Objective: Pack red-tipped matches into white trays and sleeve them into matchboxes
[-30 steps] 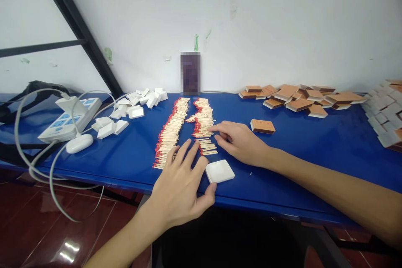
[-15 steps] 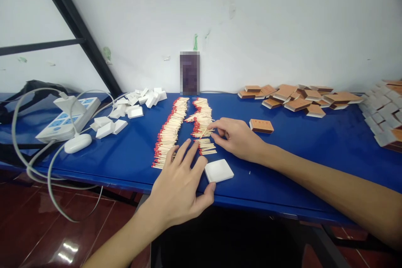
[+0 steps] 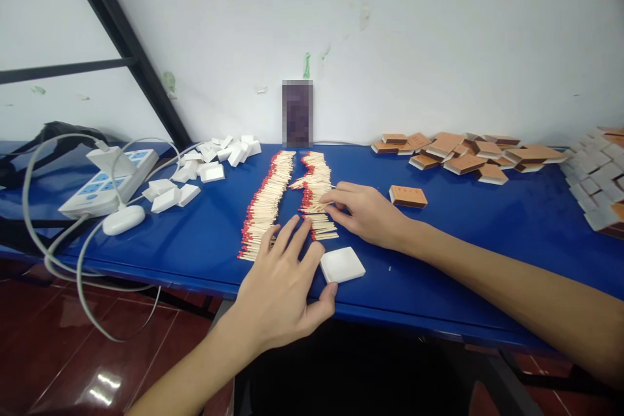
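Note:
Two rows of red-tipped matches lie on the blue table: a long left row (image 3: 266,208) and a broken right row (image 3: 316,172). My right hand (image 3: 365,211) reaches in from the right, thumb and forefinger pinched on a match (image 3: 323,202) at the right row. My left hand (image 3: 285,286) is open, its fingers spread between the rows, fingertips by a small loose group of matches (image 3: 325,226). Its thumb is at the near edge of a white inner matchbox tray (image 3: 342,264); whether it touches is unclear. Part of the left row is hidden behind my left hand.
One orange matchbox (image 3: 408,195) lies right of my right hand. Behind it is a heap of matchbox sleeves (image 3: 463,164); more boxes are stacked (image 3: 597,175) far right. White trays (image 3: 212,172), a power strip (image 3: 110,188) and cables lie left. A pixelated dark object (image 3: 297,114) stands at the wall.
My right thumb and forefinger have closed in on the match at the right row. My left hand stays in place, and the whole view has shifted slightly.

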The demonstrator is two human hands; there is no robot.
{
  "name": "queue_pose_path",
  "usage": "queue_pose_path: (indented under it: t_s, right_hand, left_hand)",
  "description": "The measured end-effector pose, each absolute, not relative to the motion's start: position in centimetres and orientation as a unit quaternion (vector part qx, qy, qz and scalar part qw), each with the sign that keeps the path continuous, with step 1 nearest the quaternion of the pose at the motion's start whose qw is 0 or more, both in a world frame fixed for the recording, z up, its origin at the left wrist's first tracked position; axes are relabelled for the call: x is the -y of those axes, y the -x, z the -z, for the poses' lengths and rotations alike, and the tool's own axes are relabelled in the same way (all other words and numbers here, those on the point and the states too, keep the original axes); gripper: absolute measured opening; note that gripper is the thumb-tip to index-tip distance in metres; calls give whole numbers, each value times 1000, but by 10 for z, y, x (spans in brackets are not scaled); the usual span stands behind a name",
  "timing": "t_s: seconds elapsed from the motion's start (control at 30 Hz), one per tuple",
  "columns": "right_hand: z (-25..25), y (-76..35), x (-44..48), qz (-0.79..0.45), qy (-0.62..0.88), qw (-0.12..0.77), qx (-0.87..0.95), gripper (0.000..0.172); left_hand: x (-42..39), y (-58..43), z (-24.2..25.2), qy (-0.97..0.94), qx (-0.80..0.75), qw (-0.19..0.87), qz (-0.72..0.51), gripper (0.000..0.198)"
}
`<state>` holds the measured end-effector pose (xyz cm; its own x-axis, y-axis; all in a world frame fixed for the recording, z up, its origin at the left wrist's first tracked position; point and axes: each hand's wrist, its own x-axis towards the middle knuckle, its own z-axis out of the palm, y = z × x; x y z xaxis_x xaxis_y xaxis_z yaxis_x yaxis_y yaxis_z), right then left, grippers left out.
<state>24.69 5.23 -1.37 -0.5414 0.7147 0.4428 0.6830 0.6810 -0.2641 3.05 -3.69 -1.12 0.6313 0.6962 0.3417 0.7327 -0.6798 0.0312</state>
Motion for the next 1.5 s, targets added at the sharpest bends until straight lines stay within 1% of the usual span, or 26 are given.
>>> queue_pose_path:
  t_s: [0.33, 0.57, 0.77, 0.9, 1.0, 1.2, 1.5]
  right_hand:
    - [9, -244, -49, -39, 440, 214, 871, 8]
    - [7, -244, -49, -36, 447, 193, 872, 7]
    - [4, -244, -41, -54, 440, 207, 872, 7]
    - [2, -244, -24, -115, 408, 226, 877, 8]
    - [2, -243, -14, -143, 399, 224, 878, 7]
    - [5, -236, -10, -145, 411, 220, 873, 6]
    - [-2, -242, -8, -145, 387, 262, 872, 9]
  left_hand:
    - [36, -32, 11, 902, 398, 52, 159, 36]
    - [37, -31, 12, 903, 396, 50, 157, 35]
    - [37, -29, 10, 908, 371, 48, 189, 31]
    - [37, -25, 10, 915, 309, 15, 258, 27]
    - [38, -22, 13, 914, 276, 10, 299, 25]
    - [38, -23, 15, 919, 275, 32, 280, 24]
    - [39, -22, 15, 915, 275, 28, 293, 28]
